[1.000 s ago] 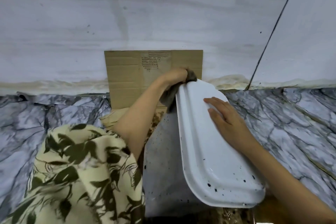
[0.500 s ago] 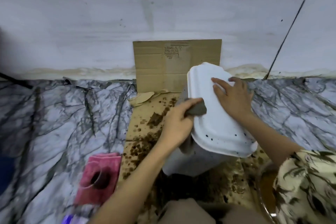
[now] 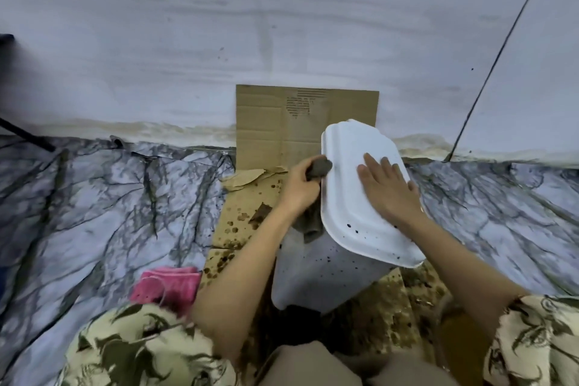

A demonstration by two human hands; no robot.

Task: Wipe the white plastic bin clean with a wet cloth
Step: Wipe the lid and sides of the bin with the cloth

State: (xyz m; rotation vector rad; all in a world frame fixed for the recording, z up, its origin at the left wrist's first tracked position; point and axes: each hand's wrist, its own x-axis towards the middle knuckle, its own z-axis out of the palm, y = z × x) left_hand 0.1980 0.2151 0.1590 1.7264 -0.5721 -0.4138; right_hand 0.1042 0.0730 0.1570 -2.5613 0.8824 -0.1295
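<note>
The white plastic bin [image 3: 316, 279] stands upside down and tilted on stained cardboard, its flat bottom [image 3: 347, 172] facing up. Dark specks dot the near end of the bottom and the side wall. My right hand [image 3: 387, 189] lies flat on the bottom with the fingers straight. My left hand [image 3: 299, 186] grips a dark grey wet cloth [image 3: 319, 168] against the bin's left rim edge. A tail of the cloth hangs down the bin's side.
A sheet of cardboard [image 3: 282, 122] leans against the white wall behind the bin. A pink cloth [image 3: 169, 287] lies on the marble-patterned floor covering [image 3: 109, 213] at the left. A container of brown water [image 3: 460, 335] sits at the lower right.
My left hand with the cloth slid down the bin's left edge from the far end, then back up a little. My right hand stayed flat on the bottom. The camera view shifted.
</note>
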